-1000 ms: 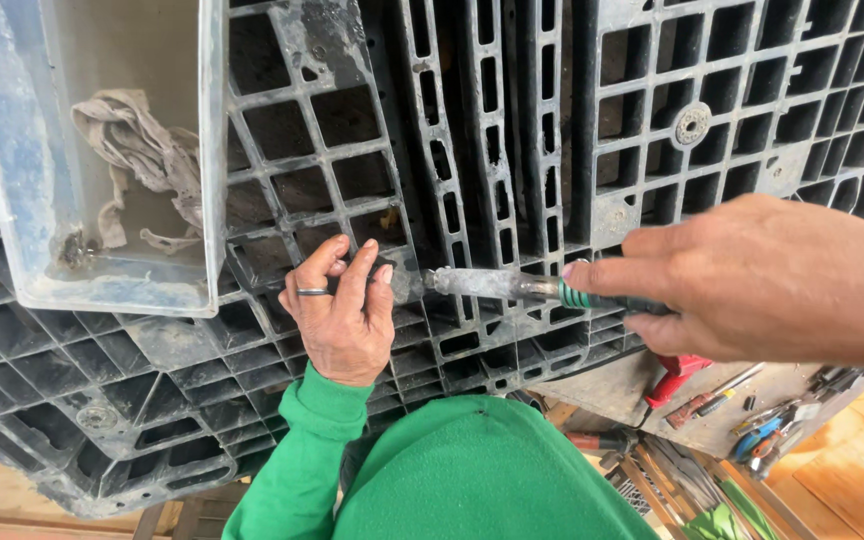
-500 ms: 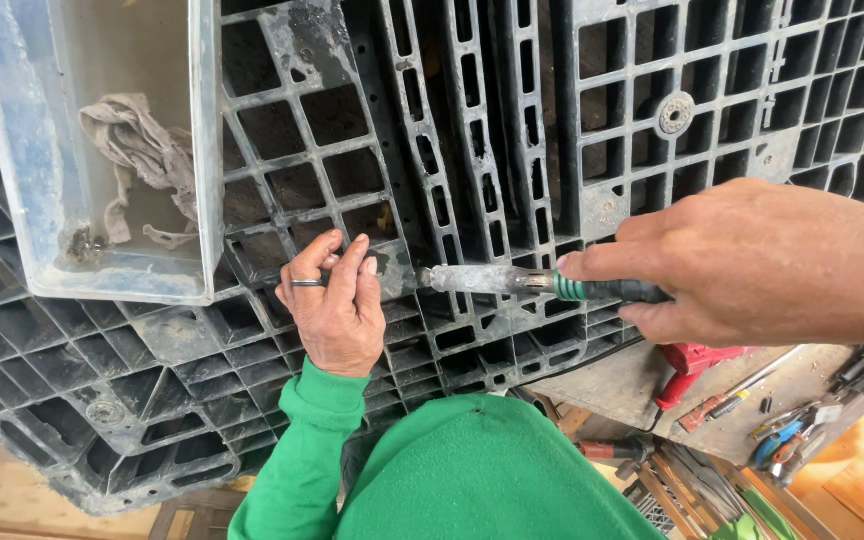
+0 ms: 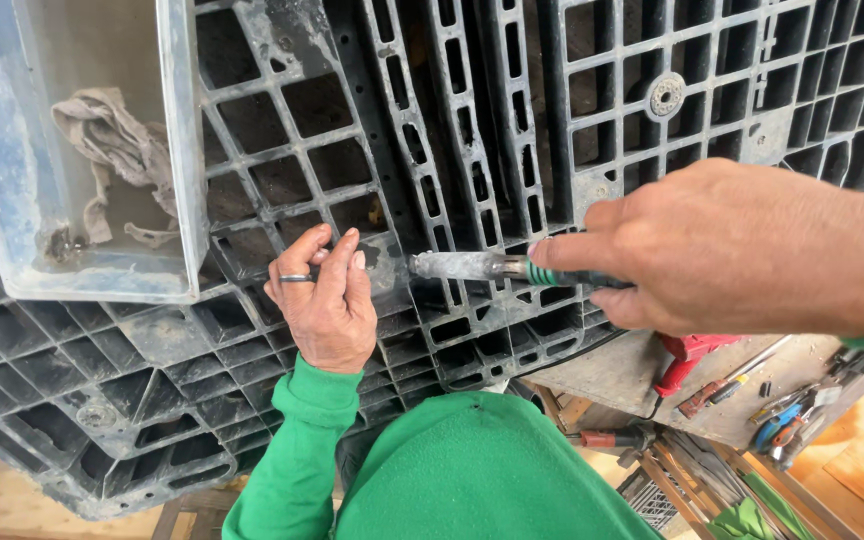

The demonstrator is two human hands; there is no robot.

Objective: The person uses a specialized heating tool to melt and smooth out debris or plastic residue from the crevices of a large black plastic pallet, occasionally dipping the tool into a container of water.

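While right hand (image 3: 752,250) fingers clamp tool (image 3: 472,266) handle, tip sits just beside left hand (image 3: 327,300) fingers, loosely together on pallet (image 3: 512,150).

No packages, labels, signs or screens in view, only a clear plastic bin (image 3: 177,150) at ten o'clock, box-shaped, scuffed and see-through, resting on the black plastic pallet (image 3: 282,150), a crumpled grey rag (image 3: 112,150) lying inside it
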